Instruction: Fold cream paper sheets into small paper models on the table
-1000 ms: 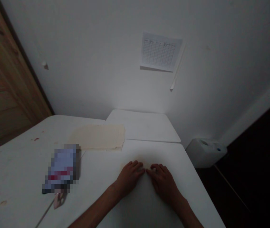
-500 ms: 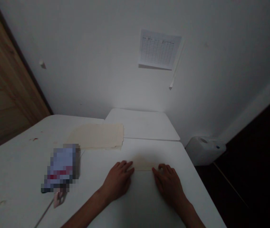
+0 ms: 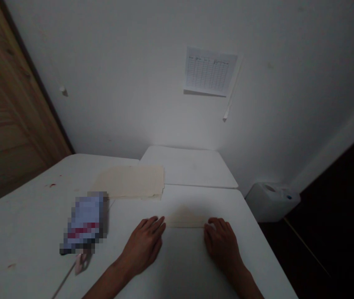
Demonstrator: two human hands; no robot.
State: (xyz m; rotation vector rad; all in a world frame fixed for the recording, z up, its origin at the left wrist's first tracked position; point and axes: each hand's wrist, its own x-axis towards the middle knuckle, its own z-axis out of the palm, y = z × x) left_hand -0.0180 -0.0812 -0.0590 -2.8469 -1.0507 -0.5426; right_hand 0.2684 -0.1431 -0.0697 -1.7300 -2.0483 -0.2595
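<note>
Looking down at your setup, you've got a thin cream sheet (image 3: 185, 223) lying flat on the white table (image 3: 24, 232), right in front of you between your two hands. Its long axis runs side to side, roughly square to the way you're facing, and the near edge makes a pretty straight line from one hand to the other. The far edge kinda melts into the tabletop, so I can't tell its exact outline.

Your left hand (image 3: 144, 245) is palm down with the fingers stretched out and a bit apart, tips at the sheet's left end. Your right hand (image 3: 222, 243) has its fingers bent, index and thumb side by the right end; can't tell if you're pinching it or just pressing.

Further off to your left there's a stack of cream sheets (image 3: 133, 180), also longer side to side, with slightly uneven edges at its near right corner.

As for writing, the printed page (image 3: 210, 70) on the wall has a grid of rows and columns with a header line, but it's too small to read. The blue-and-red item (image 3: 85, 218) on your left is pixelated, so any label on it is hidden.
</note>
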